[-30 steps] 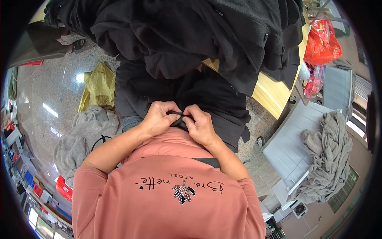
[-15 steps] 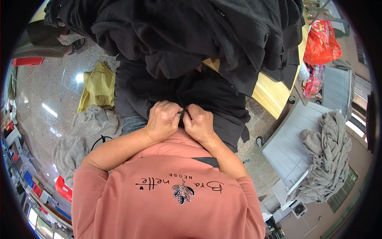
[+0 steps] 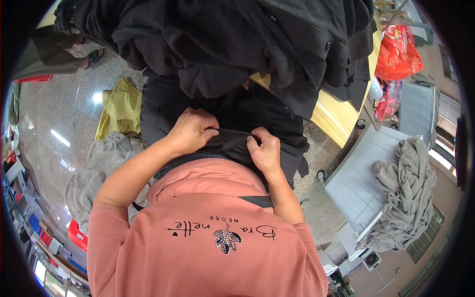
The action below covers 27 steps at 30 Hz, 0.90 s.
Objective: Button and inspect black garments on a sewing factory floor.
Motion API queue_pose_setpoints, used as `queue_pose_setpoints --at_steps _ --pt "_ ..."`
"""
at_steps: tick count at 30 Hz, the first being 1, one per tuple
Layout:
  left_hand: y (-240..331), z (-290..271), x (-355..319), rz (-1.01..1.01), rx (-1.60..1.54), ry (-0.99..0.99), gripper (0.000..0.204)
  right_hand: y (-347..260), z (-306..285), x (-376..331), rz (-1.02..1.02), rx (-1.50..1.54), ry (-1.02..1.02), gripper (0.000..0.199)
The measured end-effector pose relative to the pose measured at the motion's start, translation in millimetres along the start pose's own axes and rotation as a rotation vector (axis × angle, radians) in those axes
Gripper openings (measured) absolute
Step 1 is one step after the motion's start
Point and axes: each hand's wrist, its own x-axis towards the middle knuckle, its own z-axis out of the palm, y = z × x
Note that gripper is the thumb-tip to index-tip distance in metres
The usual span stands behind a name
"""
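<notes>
A black garment [image 3: 166, 109] lies across my lap, its exact kind hidden by the folds. My left hand [image 3: 193, 131] is closed, pinching one end of a stretch of its edge between thumb and fingers. The other end is pinched by my right hand [image 3: 264, 148], also closed. Between the two hands the edge [image 3: 233, 132] runs nearly straight and taut. Just beyond my hands, a big heap of black fleece-like garments [image 3: 208, 44] hangs over the table's near side, with small dark fastenings on some of them.
Yellow wooden table edge [image 3: 336, 116] at right front. A yellow sack [image 3: 121, 106] and grey knitted cloth [image 3: 104, 163] are at left. A grey-white plastic bin [image 3: 354, 183] carries more grey cloth [image 3: 405, 193] at right. Red plastic bag [image 3: 398, 54] at far right; another person's leg [image 3: 54, 54] at far left.
My hands have moved from close together to well apart, the left one going left and away from me, the right one going right. The garment's edge is now stretched between them.
</notes>
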Motion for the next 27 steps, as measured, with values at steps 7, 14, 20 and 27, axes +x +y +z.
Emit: queue_pose_setpoints --at_steps 7,14,20,27 --pt "-7.7 23.7 1.0 -0.129 -0.129 0.045 0.016 -10.8 -0.4 1.3 -0.691 -0.308 0.081 0.027" --pt "-7.9 12.4 4.4 -0.262 -0.06 -0.143 0.017 -1.7 16.5 11.1 -0.782 -0.489 -0.383 0.025" --pt "-15.5 16.5 -1.5 0.195 0.141 0.072 0.017 2.9 21.1 16.3 -0.411 0.082 -0.402 0.021" --pt "14.4 -5.7 3.5 -0.276 -0.45 -0.096 0.009 9.3 -1.6 15.4 0.132 1.145 -0.663 0.031"
